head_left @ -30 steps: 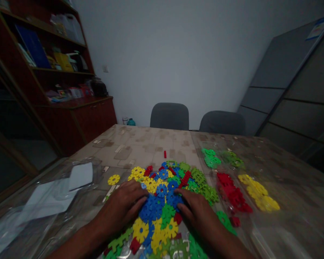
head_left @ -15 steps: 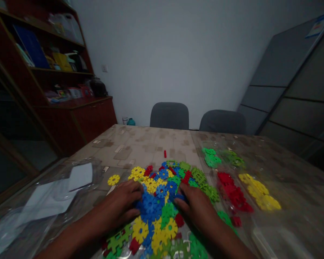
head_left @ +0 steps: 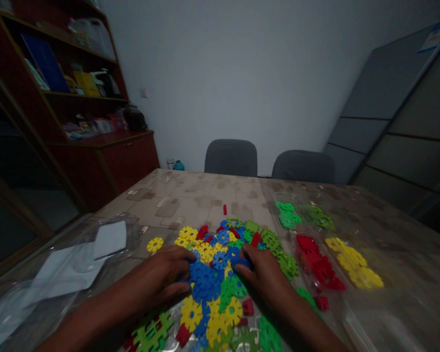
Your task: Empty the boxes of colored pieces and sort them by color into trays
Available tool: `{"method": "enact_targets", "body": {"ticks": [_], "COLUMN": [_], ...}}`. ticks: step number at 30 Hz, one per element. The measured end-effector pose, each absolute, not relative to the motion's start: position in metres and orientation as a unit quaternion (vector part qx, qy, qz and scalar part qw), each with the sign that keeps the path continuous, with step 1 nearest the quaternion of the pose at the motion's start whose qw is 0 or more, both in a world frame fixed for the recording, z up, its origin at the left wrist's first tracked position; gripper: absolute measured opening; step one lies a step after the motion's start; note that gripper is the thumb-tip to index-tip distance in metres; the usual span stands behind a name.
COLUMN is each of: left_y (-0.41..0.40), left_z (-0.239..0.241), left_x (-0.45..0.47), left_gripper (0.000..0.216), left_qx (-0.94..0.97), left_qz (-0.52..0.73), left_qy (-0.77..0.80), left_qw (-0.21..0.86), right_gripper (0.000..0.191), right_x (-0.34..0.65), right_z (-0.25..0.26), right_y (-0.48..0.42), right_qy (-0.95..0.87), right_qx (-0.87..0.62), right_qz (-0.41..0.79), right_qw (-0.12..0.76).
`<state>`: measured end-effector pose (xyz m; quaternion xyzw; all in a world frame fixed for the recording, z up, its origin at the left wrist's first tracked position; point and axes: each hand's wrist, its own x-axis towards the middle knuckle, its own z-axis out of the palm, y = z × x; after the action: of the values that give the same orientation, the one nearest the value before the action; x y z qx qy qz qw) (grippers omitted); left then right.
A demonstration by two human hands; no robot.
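A heap of plastic building pieces lies on the table in front of me, with yellow notched discs (head_left: 205,252), red connectors (head_left: 183,335) and green lattice pieces (head_left: 152,332) mixed together. My left hand (head_left: 168,274) curls its fingers and thumb around the left side of a bunch of blue notched discs (head_left: 205,282); its grip is partly hidden. On the heap's right side, my right hand (head_left: 258,266) pinches a blue notched disc (head_left: 241,263) between thumb and fingers. Green discs (head_left: 231,291) lie between the hands.
Clear trays to the right hold red pieces (head_left: 319,261), yellow discs (head_left: 354,261) and green discs (head_left: 288,215). Clear packaging with white paper (head_left: 110,239) lies to the left. A single red piece (head_left: 225,209) sits beyond the heap. Two grey chairs (head_left: 231,157) stand behind the table.
My right hand has shifted slightly, and the blue disc in it shows more. My left hand has moved a little left, staying beside the blue bunch.
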<state>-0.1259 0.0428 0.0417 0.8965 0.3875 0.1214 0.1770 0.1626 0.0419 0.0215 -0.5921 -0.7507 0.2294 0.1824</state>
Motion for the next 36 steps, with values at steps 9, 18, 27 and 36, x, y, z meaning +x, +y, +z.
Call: {"method": "enact_targets", "body": {"ticks": [9, 18, 27, 36], "left_y": [0.046, 0.049, 0.046, 0.046], "left_z": [0.021, 0.01, 0.018, 0.006], "left_x": [-0.128, -0.128, -0.124, -0.116], "left_gripper": [0.021, 0.018, 0.018, 0.036], "left_qx": [0.909, 0.919, 0.919, 0.916], "left_qz": [0.129, 0.147, 0.147, 0.211], "left_qy": [0.363, 0.34, 0.337, 0.316], "left_qw": [0.158, 0.138, 0.143, 0.128], "right_gripper": [0.047, 0.034, 0.02, 0.025], "right_x": [0.152, 0.138, 0.138, 0.126], "right_z": [0.029, 0.04, 0.042, 0.042], "right_y": [0.044, 0.047, 0.049, 0.046], "right_qy": [-0.75, -0.751, -0.81, -0.799], "right_qx": [-0.616, -0.632, -0.534, -0.55], "right_qz": [0.213, 0.178, 0.217, 0.214], "right_qw": [0.113, 0.062, 0.108, 0.117]}}
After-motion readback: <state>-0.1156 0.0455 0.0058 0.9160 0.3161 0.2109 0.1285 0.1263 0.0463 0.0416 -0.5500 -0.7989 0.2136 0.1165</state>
